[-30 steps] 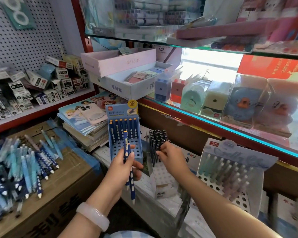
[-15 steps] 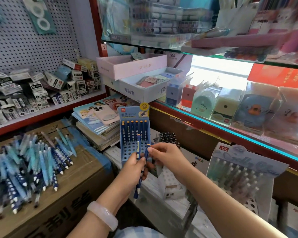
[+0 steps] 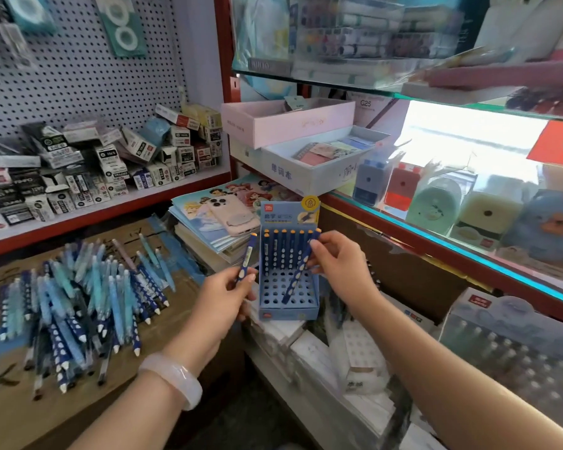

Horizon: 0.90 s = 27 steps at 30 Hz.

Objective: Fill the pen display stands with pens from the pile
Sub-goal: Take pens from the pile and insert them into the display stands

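Observation:
A blue pen display stand (image 3: 288,308) stands in the middle, its back row filled with dark blue pens and its front holes bare. My right hand (image 3: 338,266) pinches a dark blue pen (image 3: 298,271) slanted over the stand, its tip down at the hole grid. My left hand (image 3: 223,302) grips a second dark blue pen (image 3: 247,258) upright just left of the stand. The pile of blue pens (image 3: 78,306) lies on a cardboard box (image 3: 10,414) at the left.
A phone (image 3: 229,214) rests on a stack of notebooks (image 3: 202,228) behind the stand. Another display stand of pale pens (image 3: 514,349) sits at lower right. White boxes (image 3: 312,355) lie under the blue stand. A glass shelf of sharpeners (image 3: 436,203) runs along the right.
My right hand has taken one pen from my left hand and carried it over the stand's holes. My left hand keeps one pen and has shifted left.

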Motion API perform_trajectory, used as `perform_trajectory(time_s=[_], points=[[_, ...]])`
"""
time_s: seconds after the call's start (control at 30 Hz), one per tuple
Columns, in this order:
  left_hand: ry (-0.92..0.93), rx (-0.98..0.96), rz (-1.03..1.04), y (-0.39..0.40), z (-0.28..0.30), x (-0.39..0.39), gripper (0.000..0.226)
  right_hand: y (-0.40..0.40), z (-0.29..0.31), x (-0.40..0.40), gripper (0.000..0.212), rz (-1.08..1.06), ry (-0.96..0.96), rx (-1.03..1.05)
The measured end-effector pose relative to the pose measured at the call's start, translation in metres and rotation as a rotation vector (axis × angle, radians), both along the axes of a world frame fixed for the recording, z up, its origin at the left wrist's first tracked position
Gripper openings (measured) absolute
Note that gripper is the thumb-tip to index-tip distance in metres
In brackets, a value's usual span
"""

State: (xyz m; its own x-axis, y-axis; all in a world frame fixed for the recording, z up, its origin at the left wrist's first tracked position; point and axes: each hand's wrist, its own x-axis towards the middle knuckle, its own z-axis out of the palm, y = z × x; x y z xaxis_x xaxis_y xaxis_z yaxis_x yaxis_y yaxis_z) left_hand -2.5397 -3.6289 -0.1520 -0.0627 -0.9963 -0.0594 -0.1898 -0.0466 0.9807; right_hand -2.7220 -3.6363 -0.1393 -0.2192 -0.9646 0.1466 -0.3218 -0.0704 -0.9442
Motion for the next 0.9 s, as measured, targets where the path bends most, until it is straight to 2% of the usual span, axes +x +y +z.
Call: perform_trajectory(time_s=[0.1, 0.23, 0.37, 0.6, 0.7, 0.9], points=[[-0.09, -0.073, -0.036, -0.015, -0.002, 0.011, 0.014, -0.026, -0.008, 0.003, 0.006, -0.072, 0.115, -0.054], [-0.192, -0.055, -0.1, -0.029, -0.014, 0.017, 0.023, -0.053, -0.021, 0.015, 0.015, -0.125, 0.206, -0.085], [-0.091, -0.035, -0.093, -0.035, -0.023, 0.021, 0.023, -0.072, -0.034, 0.027, 0.016, -0.114, 0.306, -0.072], [-0.019, -0.037, -0.058, -0.04, -0.025, 0.023, 0.016, -0.088, -0.057, 0.03, 0.011, -0.12, 0.395, -0.037], [0.017, -0.03, -0.052, -0.039, -0.024, 0.02, 0.013, -0.093, -0.059, 0.033, 0.016, -0.125, 0.425, -0.013], [0.092, -0.008, -0.032, -0.036, -0.021, 0.018, 0.014, -0.098, -0.052, 0.039, 0.022, -0.086, 0.636, -0.038]])
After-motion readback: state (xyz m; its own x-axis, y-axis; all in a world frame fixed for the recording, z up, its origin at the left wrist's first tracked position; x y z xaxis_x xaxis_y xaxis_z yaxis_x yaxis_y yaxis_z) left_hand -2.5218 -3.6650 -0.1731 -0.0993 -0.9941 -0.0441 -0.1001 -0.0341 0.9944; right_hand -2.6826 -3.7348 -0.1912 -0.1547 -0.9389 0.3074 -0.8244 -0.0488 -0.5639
